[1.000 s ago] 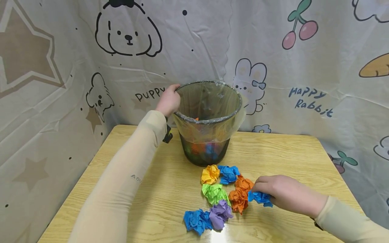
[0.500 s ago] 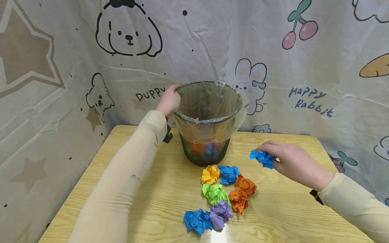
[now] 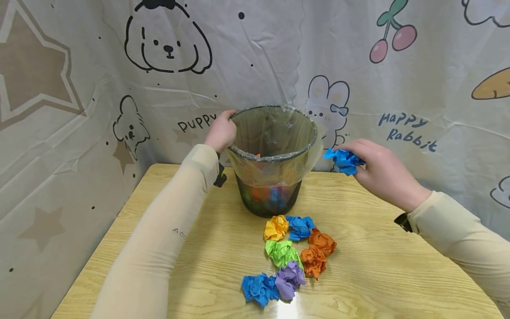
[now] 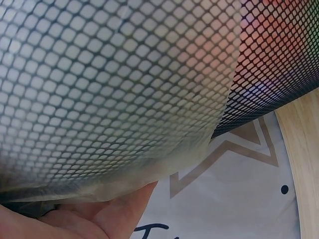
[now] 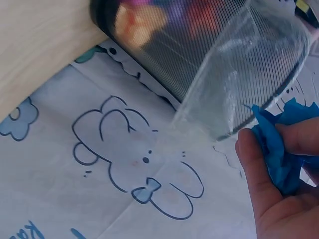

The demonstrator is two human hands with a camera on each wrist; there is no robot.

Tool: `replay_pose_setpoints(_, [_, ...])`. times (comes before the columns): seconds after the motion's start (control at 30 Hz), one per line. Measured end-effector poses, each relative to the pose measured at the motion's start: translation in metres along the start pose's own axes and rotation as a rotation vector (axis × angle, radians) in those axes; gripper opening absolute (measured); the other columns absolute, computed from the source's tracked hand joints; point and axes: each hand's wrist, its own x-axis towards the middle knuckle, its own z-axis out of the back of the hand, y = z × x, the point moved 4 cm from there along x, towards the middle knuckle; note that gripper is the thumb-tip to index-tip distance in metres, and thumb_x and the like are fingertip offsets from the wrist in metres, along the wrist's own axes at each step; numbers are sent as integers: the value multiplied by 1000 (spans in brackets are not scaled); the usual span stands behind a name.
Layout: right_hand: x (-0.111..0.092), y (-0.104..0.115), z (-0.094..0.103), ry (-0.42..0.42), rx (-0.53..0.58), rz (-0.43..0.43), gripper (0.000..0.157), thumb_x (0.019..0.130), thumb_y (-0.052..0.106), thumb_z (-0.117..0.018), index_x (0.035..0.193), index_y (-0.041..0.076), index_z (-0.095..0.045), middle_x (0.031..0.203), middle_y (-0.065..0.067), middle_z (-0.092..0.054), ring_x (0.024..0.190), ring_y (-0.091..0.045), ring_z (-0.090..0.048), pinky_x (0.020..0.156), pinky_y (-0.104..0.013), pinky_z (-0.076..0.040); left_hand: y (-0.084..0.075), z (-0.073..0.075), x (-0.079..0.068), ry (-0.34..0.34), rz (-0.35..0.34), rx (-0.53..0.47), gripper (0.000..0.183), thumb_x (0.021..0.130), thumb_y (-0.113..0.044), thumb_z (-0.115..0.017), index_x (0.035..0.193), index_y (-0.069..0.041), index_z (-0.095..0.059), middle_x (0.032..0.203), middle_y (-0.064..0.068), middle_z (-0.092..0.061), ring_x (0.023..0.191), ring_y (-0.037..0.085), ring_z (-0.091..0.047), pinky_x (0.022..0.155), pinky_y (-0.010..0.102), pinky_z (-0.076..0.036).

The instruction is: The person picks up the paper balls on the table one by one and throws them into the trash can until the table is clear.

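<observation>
- Blue paper ball (image 3: 345,162): our right hand (image 3: 380,172) is pinching it between thumb and fingers, just right of the lined bin (image 3: 268,206).
- Our left hand (image 3: 222,134) is gripping the bin's rim, fingers partly hiding.
- We are perhaps risking a drop outside if our pinch is slipping early.
- We are reading "PUPPY" and "Happy Rabbit" on the curtain (image 3: 263,48), probably "A01" on the left sleeve (image 3: 153,239).

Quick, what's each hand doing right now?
Left hand: closed, gripping the mesh wastebasket rim.
Right hand: closed, holding a crumpled blue paper ball.
</observation>
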Motion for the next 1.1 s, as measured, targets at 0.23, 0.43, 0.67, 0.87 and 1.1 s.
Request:
replay_pose_setpoints(0.23, [31,-1,5,-11,17,-44,36,94,-12,-54,121,6,-69,120,-11,-68,110,-27,-61,94,-49,-49,0,0,-1,11,12,-11,54,109,-12,-19,162,-9,-29,164,12,-32,129,30,-47,70,34,-39])
replay_pose_setpoints(0.43, [50,-3,6,-21,16,-58,27,101,-2,-53,121,4,-69,123,-13,-67,111,-29,-60,93,-47,-48,-1,-1,0,12,24,-5,54,109,-12,-20,162,-9,-29,164,12,-31,123,27,-50,70,33,-41])
replay_pose_setpoints(0.67, [74,-1,4,35,16,-119,37,101,-3,-50,134,4,-64,132,-14,-62,119,-31,-57,101,-51,-46,1,0,2,14,26,-2,54,109,-13,-19,162,-11,-29,164,10,-32,78,18,-50,55,27,-37])
replay_pose_setpoints(0.87, [96,7,-4,83,22,-113,39,102,1,-43,136,8,-62,132,-12,-60,111,-28,-53,93,-46,-44,2,-1,2,16,22,-6,54,109,-13,-19,162,-11,-29,165,10,-32,86,20,-50,60,29,-39])
replay_pose_setpoints(1.1, [120,14,-21,158,10,-104,37,98,0,-44,129,10,-62,121,-9,-60,102,-26,-50,83,-44,-40,1,-1,1,11,9,-15,54,109,-12,-19,162,-9,-29,164,12,-31,107,25,-53,68,32,-40])
